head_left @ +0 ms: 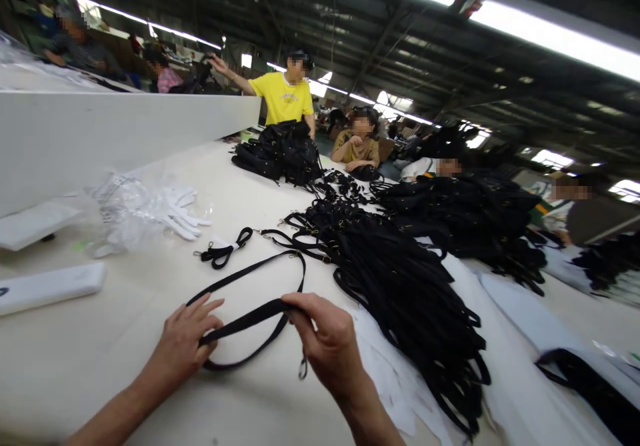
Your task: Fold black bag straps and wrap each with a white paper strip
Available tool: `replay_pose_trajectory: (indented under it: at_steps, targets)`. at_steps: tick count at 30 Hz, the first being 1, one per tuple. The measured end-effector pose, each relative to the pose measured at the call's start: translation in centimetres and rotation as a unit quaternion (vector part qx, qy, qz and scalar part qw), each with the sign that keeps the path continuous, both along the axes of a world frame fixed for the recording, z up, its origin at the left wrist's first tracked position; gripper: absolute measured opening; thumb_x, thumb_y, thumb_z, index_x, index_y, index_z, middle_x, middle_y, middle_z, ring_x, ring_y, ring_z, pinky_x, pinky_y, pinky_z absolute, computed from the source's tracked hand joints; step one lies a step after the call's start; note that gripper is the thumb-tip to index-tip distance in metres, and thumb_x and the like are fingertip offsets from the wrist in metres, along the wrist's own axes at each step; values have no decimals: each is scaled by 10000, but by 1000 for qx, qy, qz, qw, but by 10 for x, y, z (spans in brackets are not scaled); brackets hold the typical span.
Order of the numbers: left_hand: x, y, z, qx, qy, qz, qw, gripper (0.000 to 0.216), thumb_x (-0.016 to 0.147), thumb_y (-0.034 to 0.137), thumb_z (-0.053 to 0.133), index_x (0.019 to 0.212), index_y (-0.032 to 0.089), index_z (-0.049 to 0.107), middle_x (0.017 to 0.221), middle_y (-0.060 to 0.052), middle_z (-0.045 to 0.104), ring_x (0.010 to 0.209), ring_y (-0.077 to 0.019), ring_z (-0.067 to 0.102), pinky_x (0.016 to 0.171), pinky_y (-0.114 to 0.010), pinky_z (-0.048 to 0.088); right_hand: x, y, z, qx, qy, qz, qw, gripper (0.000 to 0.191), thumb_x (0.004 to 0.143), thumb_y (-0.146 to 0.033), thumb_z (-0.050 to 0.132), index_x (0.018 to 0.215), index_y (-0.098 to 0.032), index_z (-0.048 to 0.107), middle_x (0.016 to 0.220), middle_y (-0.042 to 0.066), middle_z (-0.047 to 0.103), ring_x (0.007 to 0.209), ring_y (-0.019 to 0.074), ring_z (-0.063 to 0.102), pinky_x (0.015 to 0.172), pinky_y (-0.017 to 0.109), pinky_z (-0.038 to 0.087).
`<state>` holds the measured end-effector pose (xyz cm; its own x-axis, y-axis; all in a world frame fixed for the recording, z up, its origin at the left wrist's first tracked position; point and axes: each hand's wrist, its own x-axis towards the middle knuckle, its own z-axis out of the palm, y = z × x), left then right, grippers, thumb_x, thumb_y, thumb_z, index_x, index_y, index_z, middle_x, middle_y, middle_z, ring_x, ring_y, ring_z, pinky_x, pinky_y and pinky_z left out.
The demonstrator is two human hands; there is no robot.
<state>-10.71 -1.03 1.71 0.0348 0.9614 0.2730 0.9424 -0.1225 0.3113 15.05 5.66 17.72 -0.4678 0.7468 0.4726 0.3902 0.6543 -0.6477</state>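
One black strap (247, 319), folks: right hand (323, 331) pinches it, left hand (187, 335) grips it too, loosely I think, metal clip (303, 370) dangling, big strap pile (400, 283) nearby.

Long white tube lights (555, 36) at upper right burn out to flat, detail-free white, while the dark metal-framed roof (370, 29) around them sinks into dimness. Small bright window panes (553, 159) glare at far right. The smooth off-white tabletop (165, 289) takes soft, even light, greying toward the bottom edge, with faint diffuse shadow below the flat black woven strap (245, 321). Crumpled clear plastic bags (120, 216) give scattered glints. The heaped black fabric straps (400, 279) merge into near-black, their small metal clasps catching highlights. Wide-angle distortion tilts and stretches the edges; the distant background is soft, with pixelated blocks over faces.
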Motion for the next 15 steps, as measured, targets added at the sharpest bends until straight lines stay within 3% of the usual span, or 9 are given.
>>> replay_pose_trajectory:
  at_steps: [4, 7, 11, 15]
  targets:
    - [-9, 40, 26, 55, -33, -17, 998, 235, 798, 179, 566, 969, 299, 676, 1349, -44, 671, 1353, -327, 510, 1099, -599, 359, 53, -6, 65, 88, 62, -152, 982, 171, 929, -249, 601, 1062, -259, 706, 813, -13, 735, 664, 112, 671, 656, 229, 553]
    - [-28, 65, 43, 57, -62, -36, 996, 229, 821, 226, 565, 1011, 295, 672, 1249, -36, 730, 1252, -289, 602, 1135, -551, 330, 100, -11, 91, 128, 89, -300, 941, 184, 884, -328, 665, 1040, -250, 722, 740, -20, 710, 675, 130, 670, 661, 238, 535]
    - [-61, 80, 55, 20, -70, -30, 997, 273, 838, 265, 549, 1085, 262, 665, 1162, -37, 762, 1118, -265, 657, 1040, -420, 429, 160, -26, 93, 109, 92, -431, 891, 264, 844, -432, 672, 1028, -252, 729, 726, -9, 713, 714, 157, 685, 733, 261, 537]
    - [-95, 77, 59, 3, -19, -4, 1000, 290, 861, 329, 532, 1113, 245, 651, 1095, -39, 767, 1027, -267, 663, 958, -371, 456, 218, -50, 64, 30, 14, -493, 869, 386, 800, -542, 635, 1044, -260, 734, 753, 29, 746, 767, 205, 718, 686, 260, 560]
